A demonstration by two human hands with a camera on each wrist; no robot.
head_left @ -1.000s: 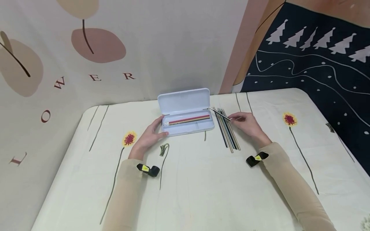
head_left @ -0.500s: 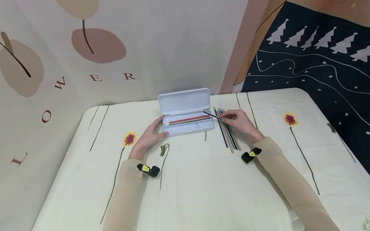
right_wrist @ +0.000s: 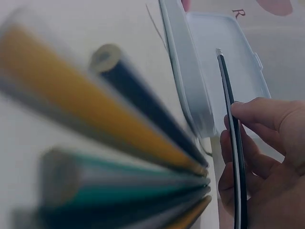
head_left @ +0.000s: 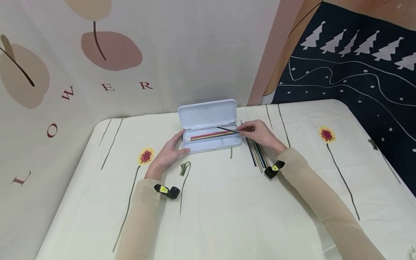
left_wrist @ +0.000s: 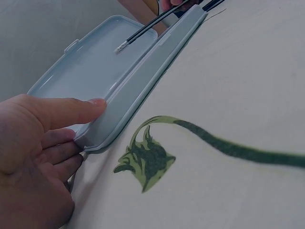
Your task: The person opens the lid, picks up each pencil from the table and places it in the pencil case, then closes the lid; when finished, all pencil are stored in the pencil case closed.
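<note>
Pencil [right_wrist: 237, 143] hangs over the opened case [head_left: 204, 146], pinched in the right hand [head_left: 259, 132], while the left hand [head_left: 167, 155] grips the case's left end. Lowering the pencil parallel to the pencils inside [head_left: 211, 135], with the case braced, should seat it neatly.

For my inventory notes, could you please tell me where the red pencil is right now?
In the head view, the red pencil lies in the back compartment of the open pale-blue case, between the left hand and the right hand.
</note>
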